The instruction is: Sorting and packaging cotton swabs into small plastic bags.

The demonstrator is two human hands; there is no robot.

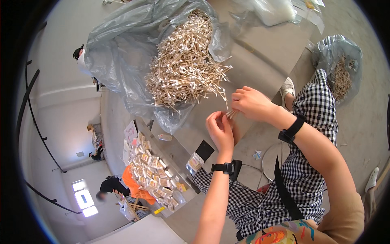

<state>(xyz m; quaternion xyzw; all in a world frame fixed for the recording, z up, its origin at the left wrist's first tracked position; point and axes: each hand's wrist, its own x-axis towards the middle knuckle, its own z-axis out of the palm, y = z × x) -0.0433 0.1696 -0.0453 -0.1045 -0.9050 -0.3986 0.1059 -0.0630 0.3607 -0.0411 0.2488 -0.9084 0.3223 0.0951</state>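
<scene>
Between my two hands is a small bunch of cotton swabs (231, 114), their white tips showing. My right hand (251, 103) has its fingers closed round the bunch from above. Fingers bent and pressed together, my left hand (219, 131) meets the same swabs from the left; its exact grip is partly hidden. Just beyond both hands lies a big heap of cotton swabs (183, 61) with wooden sticks, spilling from a large clear grey plastic bag (118, 53). The heap rests on a brown table (264, 53).
A side table at left holds many small packed boxes (154, 171) and an orange cloth (136, 185). Near it lies a black card (204, 150). At right on the floor stands a plastic bag (349, 49) with loose swabs. Other people are at far left.
</scene>
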